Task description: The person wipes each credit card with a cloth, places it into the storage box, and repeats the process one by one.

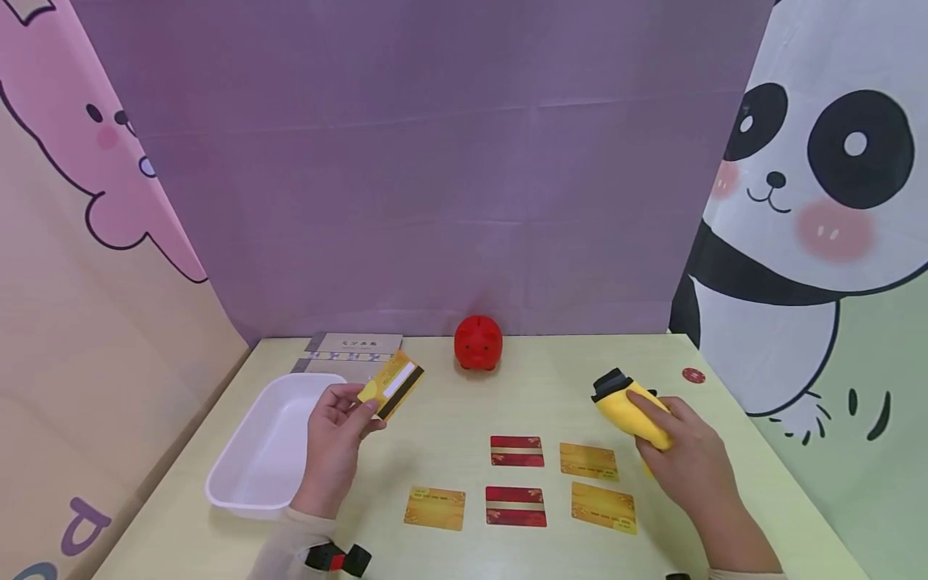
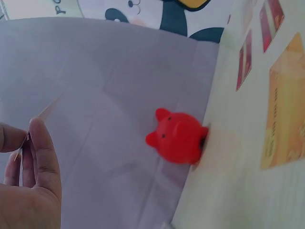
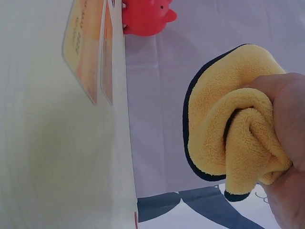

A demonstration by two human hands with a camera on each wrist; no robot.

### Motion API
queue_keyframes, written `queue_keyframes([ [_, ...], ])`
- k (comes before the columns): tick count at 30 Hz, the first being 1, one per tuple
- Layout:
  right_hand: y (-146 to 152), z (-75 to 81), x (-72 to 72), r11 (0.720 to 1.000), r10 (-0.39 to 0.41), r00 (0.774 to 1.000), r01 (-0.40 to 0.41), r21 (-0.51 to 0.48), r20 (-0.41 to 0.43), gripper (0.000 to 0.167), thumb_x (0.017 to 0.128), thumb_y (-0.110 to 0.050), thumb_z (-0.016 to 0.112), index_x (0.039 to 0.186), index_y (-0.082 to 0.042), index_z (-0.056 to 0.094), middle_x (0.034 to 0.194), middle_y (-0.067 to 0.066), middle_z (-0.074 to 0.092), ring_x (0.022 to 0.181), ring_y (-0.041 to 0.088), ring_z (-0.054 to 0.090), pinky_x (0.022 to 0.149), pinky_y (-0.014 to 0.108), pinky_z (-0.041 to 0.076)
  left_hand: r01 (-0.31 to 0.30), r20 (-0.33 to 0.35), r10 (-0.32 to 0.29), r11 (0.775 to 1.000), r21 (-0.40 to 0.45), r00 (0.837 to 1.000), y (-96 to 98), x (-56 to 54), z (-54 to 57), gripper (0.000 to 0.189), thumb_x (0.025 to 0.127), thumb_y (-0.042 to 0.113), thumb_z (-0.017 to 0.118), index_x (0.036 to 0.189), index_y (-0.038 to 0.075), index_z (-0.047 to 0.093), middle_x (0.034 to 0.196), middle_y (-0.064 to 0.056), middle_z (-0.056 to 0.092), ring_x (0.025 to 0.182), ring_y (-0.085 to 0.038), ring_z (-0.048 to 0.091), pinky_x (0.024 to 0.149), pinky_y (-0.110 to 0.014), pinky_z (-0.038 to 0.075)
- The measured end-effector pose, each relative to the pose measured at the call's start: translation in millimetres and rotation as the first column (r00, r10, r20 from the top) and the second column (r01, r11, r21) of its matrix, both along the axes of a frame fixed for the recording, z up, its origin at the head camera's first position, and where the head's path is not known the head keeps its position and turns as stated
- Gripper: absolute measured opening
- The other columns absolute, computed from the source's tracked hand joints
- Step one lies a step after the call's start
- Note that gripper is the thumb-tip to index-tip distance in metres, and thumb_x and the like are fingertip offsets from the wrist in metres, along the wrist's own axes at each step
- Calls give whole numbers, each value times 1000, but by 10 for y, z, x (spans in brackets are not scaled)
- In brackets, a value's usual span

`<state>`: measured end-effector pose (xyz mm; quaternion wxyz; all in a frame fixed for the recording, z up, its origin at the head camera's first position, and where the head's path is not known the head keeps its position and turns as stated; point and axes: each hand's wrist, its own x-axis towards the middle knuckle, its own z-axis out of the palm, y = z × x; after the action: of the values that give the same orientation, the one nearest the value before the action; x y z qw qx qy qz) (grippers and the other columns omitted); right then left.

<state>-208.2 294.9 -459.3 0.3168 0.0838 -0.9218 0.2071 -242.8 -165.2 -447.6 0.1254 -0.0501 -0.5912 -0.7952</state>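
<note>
Pinching yellow card [image 1: 392, 387] in L hand [image 1: 336, 443], 7 o'clock in head view — too blurred to read, edge-on in L wrist cam. Gripping yellow cloth [image 1: 629, 412] in R hand [image 1: 689, 459], 4 o'clock — fingers partly hidden.

Red piggy bank [image 1: 478, 343] at the back of a pale bench [image 1: 522, 403], before a purple cloth backdrop [image 1: 428, 161].
A white plastic tray [image 1: 242, 510] with rounded corners sits at the bench's left side; just behind it, near the back edge, lies a flat grey booklet [image 1: 351, 346] with small print too fine to read. A round red chip [image 1: 693, 375] lies near the right edge. A pink-cheeked cartoon panda [image 1: 819, 177] covers much of the right wall; on the left wall are a pink cartoon figure [image 1: 65, 97] and a purple letter [image 1: 85, 528].
</note>
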Motion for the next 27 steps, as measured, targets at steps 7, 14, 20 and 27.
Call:
queue_keyframes([
  [7, 9, 5, 6, 1000, -3, 1000, 3, -8, 4, 71, 76, 3, 85, 141, -20, 68, 117, 12, 62, 91, 36, 64, 76, 58, 58, -109, -8, 109, 994, 23, 994, -316, -7, 81, 35, 98, -10, 64, 131, -6, 52, 104, -8, 58, 98, -19, 69, 74, -29, 65],
  [14, 1, 21, 18, 1000, -17, 999, 18, -17, 41, 72, 78, 2, 85, 143, -21, 66, 119, 13, 61, 93, 37, 63, 78, 59, 58, -206, -1, 206, 977, 58, 979, -629, -8, 98, 34, 98, -12, 63, 131, -8, 56, 94, -5, 55, 92, -17, 67, 72, -28, 65],
  [20, 3, 24, 20, 1000, -22, 998, 23, -14, 55, 71, 78, 1, 85, 143, -22, 66, 119, 13, 61, 92, 36, 62, 76, 56, 57, -268, 31, 266, 960, 77, 963, -873, -7, 80, 34, 98, -10, 63, 132, -6, 58, 93, -5, 52, 88, -16, 66, 73, -29, 65],
  [27, -6, 34, 19, 1000, -17, 999, 17, -4, 46, 71, 77, 1, 85, 142, -21, 67, 118, 12, 62, 90, 34, 62, 73, 52, 57, -317, 106, 308, 946, 74, 945, -1047, 2, 27, 31, 96, -10, 67, 127, -9, 63, 92, -7, 53, 87, -15, 65, 76, -32, 65],
])
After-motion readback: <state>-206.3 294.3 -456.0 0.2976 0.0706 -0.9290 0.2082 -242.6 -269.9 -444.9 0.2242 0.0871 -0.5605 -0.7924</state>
